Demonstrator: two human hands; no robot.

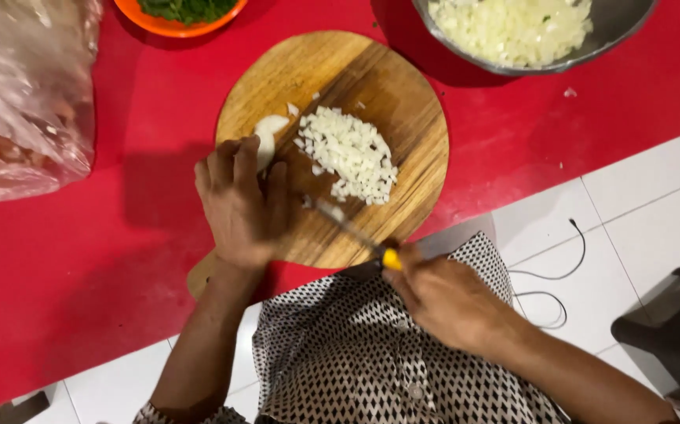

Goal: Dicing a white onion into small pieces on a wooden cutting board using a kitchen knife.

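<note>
My left hand (242, 200) presses down on a piece of white onion (267, 135) at the left side of a round wooden cutting board (402, 133). My right hand (446, 302) grips a knife with a yellow handle (389, 258); its blade (338, 218) points up-left toward my left hand's fingers. A pile of diced onion (350, 153) lies in the board's middle, just right of the piece I hold.
The board sits on a red tabletop (81, 259). A metal bowl (618, 27) of diced onion stands at the top right, an orange bowl of greens (175, 17) at the top, a clear plastic bag (22, 94) at the left. White floor tiles, a cable and a dark stool lie at the right.
</note>
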